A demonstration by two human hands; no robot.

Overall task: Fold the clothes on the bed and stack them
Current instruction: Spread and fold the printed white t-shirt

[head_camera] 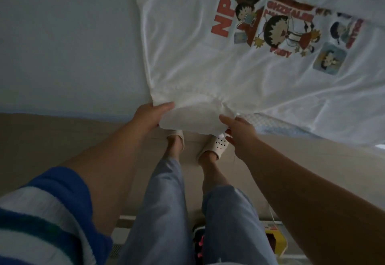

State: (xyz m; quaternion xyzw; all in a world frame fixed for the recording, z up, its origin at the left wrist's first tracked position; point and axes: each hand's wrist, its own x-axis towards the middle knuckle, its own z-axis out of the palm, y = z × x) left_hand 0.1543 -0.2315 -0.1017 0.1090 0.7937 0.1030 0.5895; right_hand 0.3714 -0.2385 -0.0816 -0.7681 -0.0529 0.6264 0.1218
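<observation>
Pale grey bed sheet [62, 45], white cartoon-print cotton T-shirt [198, 56] spread flat; near hem off the edge, pinched by left hand [149, 116] and right hand [239, 131].

The T-shirt [208, 60] lies on the bed [62, 45] beyond my hands, its near edge hanging between my left hand [151, 115] and right hand [239, 129], above my feet.
</observation>
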